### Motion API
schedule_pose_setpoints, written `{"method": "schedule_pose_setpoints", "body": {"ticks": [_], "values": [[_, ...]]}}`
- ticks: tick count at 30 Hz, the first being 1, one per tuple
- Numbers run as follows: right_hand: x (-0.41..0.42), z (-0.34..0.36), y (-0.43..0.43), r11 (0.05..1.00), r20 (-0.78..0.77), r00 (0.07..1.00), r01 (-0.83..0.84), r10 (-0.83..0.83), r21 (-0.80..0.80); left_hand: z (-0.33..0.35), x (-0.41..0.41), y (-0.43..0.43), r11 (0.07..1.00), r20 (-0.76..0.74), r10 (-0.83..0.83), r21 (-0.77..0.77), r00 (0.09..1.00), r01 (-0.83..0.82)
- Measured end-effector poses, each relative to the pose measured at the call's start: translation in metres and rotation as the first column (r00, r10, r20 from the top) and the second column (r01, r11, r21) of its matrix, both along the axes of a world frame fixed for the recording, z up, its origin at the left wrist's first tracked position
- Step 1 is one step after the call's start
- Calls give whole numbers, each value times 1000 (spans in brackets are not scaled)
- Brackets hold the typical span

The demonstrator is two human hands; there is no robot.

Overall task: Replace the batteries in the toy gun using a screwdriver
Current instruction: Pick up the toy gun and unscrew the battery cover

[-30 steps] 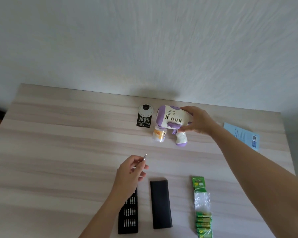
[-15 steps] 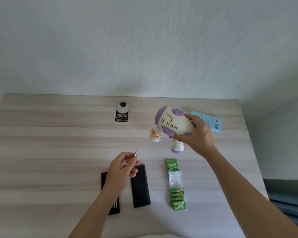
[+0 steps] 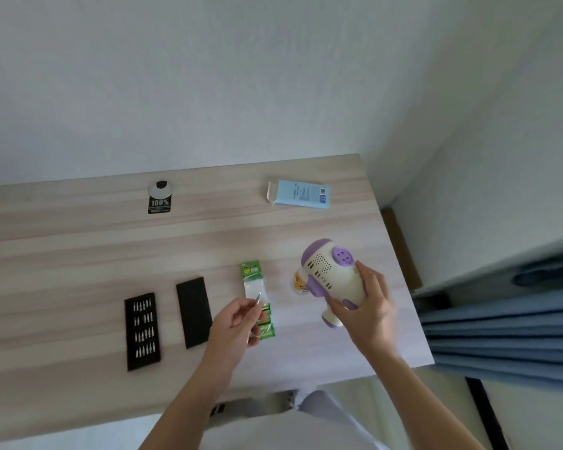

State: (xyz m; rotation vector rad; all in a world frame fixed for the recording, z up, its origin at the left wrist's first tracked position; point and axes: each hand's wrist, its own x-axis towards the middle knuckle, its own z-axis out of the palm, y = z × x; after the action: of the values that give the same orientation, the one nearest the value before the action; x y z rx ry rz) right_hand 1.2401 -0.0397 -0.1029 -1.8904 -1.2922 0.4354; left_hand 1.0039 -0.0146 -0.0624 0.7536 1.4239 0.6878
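Bit tray (image 3: 142,331): lying flat on the left of the tabletop (image 3: 62,254), its rows of small metal bits showing; nobody is touching it.
Black lid (image 3: 194,312): resting just beside the tray, apart from it, also untouched.
Left hand (image 3: 233,324): hovering above the tabletop, fingers curled shut and pinching a thin metal screwdriver (image 3: 257,297) whose tip is pointing up and to the right, towards the toy.
Battery pack (image 3: 257,302): lying on the tabletop under and behind the left hand, green header at the far end, green cells at the near end partly hidden by the fingers; it looks unopened, though I cannot be sure.
Toy gun (image 3: 330,280): being held off the tabletop near its right edge, white and purple body tilted, grip pointing down towards the person.
Right hand (image 3: 368,303): wrapping closed around the rear of the toy gun's body, above the grip.
Blue box (image 3: 301,193): sitting far back on the tabletop, well apart from everything.
Step in hand: I judge they are bringing tool and toy together to find the battery cover; no screw is visible from here.
Next move: probably turning the toy until the cover screw faces up, then seating the tip squarely before twisting.
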Motion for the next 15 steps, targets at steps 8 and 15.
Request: {"method": "schedule_pose_setpoints", "body": {"ticks": [8,15], "values": [[-1,-35,-39,998,86,996,-22,17,53,3,12,-33,1000,-1,8,6,1000,-8],[-16,-37,-46,997,117,993,-24,15,78,6,3,-33,997,8,-68,33,998,68]]}}
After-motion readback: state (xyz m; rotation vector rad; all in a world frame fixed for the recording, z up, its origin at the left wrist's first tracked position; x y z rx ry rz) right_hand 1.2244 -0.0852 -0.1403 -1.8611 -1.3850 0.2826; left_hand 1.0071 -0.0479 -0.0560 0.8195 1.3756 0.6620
